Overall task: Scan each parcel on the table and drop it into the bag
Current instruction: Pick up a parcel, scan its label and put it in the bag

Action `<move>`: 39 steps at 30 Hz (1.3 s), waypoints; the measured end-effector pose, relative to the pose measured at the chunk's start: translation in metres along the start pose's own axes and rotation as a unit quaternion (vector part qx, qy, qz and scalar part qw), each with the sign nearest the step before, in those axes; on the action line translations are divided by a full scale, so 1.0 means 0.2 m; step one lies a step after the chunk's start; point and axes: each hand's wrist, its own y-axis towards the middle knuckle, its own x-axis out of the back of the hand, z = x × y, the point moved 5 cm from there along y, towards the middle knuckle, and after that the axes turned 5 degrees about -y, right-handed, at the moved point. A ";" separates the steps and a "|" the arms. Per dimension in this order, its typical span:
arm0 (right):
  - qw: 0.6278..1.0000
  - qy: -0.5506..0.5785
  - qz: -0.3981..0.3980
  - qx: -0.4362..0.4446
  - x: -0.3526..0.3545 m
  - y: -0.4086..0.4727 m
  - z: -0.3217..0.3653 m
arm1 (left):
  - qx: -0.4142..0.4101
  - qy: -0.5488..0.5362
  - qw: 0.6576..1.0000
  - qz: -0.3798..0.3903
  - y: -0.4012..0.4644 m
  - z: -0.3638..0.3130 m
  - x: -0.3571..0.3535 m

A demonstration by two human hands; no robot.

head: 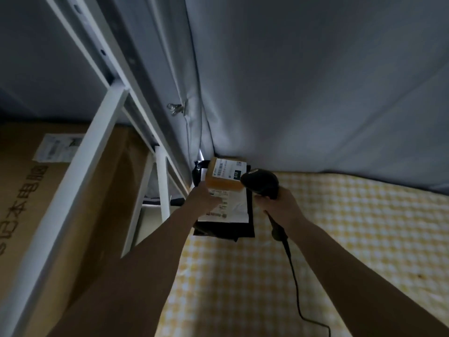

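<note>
Yellow-checked desk (315, 227), far corner: small brown parcel (224, 176) is gripped by left hand (202, 199) fingers atop a black mailer (250, 224), while scanner (261, 183), gripped in right hand (279, 203), is best aimed squarely at its barcode label.

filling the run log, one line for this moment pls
left hand: on brown parcel | right hand: holds scanner aimed at its label | black parcel: beneath | bag: not in view
</note>
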 end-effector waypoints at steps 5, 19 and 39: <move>0.996 0.083 -0.013 -0.032 -0.14 0.24 0.02 | 0.001 -0.108 0.994 0.001 0.24 0.01 0.01; 0.969 0.221 0.036 -0.104 -0.34 0.42 0.00 | 0.048 -0.397 0.915 -0.047 0.42 0.16 -0.13; 0.970 0.242 0.006 -0.003 0.07 -0.48 0.01 | -0.039 -0.546 0.835 0.050 -0.31 -0.23 -0.21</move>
